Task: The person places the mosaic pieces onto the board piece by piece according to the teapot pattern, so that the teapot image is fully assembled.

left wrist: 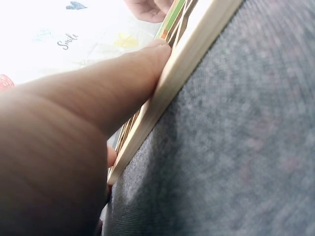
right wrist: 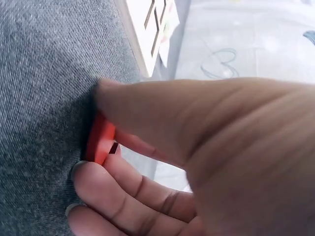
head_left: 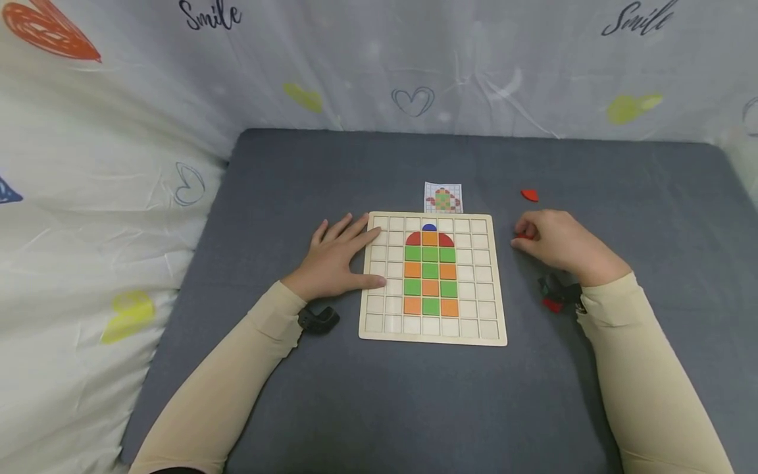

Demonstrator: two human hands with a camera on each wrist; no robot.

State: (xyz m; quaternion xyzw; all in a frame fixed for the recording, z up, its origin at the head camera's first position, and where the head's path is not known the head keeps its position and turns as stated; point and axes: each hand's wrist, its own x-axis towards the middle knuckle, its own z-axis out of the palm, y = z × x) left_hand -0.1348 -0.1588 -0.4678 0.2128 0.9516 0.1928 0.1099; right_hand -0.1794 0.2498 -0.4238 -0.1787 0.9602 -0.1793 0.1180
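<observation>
My left hand point(head_left: 331, 263) rests with spread, straight fingers on the left edge of a wooden grid board point(head_left: 477, 291). In the left wrist view its thumb point(left wrist: 123, 73) lies over the board's rim point(left wrist: 197, 59). Green and orange square tiles fill the board's middle columns, with red quarter-round tiles point(head_left: 414, 239) and a blue half-round tile point(head_left: 429, 227) at the top. Right of the board, my right hand point(head_left: 559, 242) pinches a red tile point(right wrist: 101, 140) between thumb and fingertips, low at the cloth. Fingers hide much of that tile's outline.
A small printed pattern card point(head_left: 443, 197) lies behind the board. One red quarter-round tile point(head_left: 530, 195) lies beyond my right hand, and another red piece point(head_left: 553, 305) is partly hidden under the right wrist camera. Grey cloth point(head_left: 414, 408) covers the table; a printed curtain point(head_left: 355, 66) hangs behind.
</observation>
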